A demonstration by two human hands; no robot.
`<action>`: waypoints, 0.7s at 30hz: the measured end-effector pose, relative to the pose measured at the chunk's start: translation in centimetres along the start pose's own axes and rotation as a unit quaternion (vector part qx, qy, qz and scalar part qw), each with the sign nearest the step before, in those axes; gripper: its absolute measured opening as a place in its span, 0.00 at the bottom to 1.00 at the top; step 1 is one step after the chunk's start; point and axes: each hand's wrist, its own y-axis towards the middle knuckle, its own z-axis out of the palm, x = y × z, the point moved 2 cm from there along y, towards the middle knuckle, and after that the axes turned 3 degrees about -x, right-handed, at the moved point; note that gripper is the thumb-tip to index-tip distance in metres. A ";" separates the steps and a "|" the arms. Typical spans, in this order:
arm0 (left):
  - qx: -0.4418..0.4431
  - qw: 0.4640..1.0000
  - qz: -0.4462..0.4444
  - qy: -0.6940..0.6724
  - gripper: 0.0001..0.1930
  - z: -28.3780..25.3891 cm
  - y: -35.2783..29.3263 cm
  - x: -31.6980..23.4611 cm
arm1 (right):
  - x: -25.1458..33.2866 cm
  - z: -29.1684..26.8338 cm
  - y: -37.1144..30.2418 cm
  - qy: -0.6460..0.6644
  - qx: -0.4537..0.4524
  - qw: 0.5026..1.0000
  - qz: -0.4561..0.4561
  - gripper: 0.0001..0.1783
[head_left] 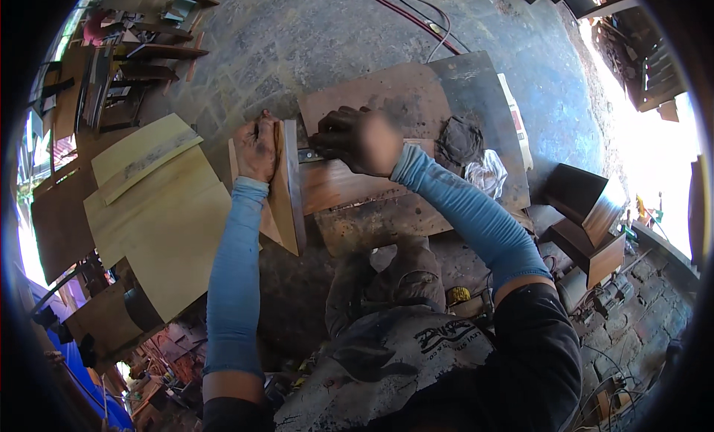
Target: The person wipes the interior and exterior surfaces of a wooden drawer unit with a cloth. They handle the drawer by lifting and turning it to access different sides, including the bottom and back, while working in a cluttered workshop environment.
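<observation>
My left hand (256, 151) is wrapped round an upright wooden panel (288, 201) at the left end of the worktable. From this panel a reddish-brown board (349, 185) extends to the right, with a short metal strip (309, 156) near their join. Directly above the board is my right hand (361, 140), its dark fingers bent inward near the strip. Whatever those fingers hold, if anything, is hidden, and part of the hand is blurred. A crumpled dark cloth (459, 141) lies right of my right hand, beside a crumpled white wad (486, 173).
Stained boards cover the worktable (387, 227). Pale yellowish panels (160, 209) lie to the left, with wooden pieces (149, 52) behind them. Brown open box-like pieces (587, 201) stand at the right. Hoses (416, 15) cross the concrete floor (275, 37) at the far side.
</observation>
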 end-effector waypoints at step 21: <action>-0.046 0.997 0.054 0.036 0.24 -2.3 2.0 3.2 | -15.2 4.4 -14.1 0.159 0.140 0.946 0.246 0.12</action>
